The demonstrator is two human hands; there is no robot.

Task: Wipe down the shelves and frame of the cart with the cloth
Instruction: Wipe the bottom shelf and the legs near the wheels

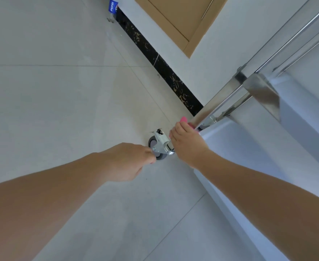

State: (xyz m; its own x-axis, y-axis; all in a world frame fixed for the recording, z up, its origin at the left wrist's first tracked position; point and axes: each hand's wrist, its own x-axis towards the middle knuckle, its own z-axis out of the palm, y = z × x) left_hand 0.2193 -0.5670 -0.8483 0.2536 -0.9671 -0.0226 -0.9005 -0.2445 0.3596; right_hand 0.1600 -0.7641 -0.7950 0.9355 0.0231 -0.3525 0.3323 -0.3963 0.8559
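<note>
**A:** Status on cart [267, 140]?

**B:** Right side of view, seen from above. Pale shelf edges stacked, steel corner post [219, 102] running down toward floor. Caster [157, 146] at post's foot, grey wheel in metal bracket, resting on tiled floor [61, 91].

**A:** Cloth?

**B:** Pink cloth [187, 123] pressed against lower end of corner post, just above caster. Mostly hidden under right hand [187, 143]; only small bits poking out past fingers.

**A:** Right grip?

**B:** Closed around cloth and post together, fingers wrapped over, thumb side toward caster. Clamped on cloth.

**A:** Left?

**B:** Left hand [128, 161] low, beside caster, fingers curled in, knuckles up. Fingertips touching wheel or bracket at its left side. Actually gripping or just resting against: cannot tell, fingertips hidden behind hand.

**A:** Arms?

**B:** Both bare forearms reaching in from bottom corners, converging on caster area.

**A:** Surroundings?

**B:** White wall behind cart with black speckled skirting [160, 65] along base. Brown wood panel [175, 21] above skirting, top centre. Blue-label Pepsi bottle [112, 8] standing on floor against skirting, far top, well apart from cart.

**A:** Shelf contents?

**B:** Surfaces too foreshortened to read.
</note>
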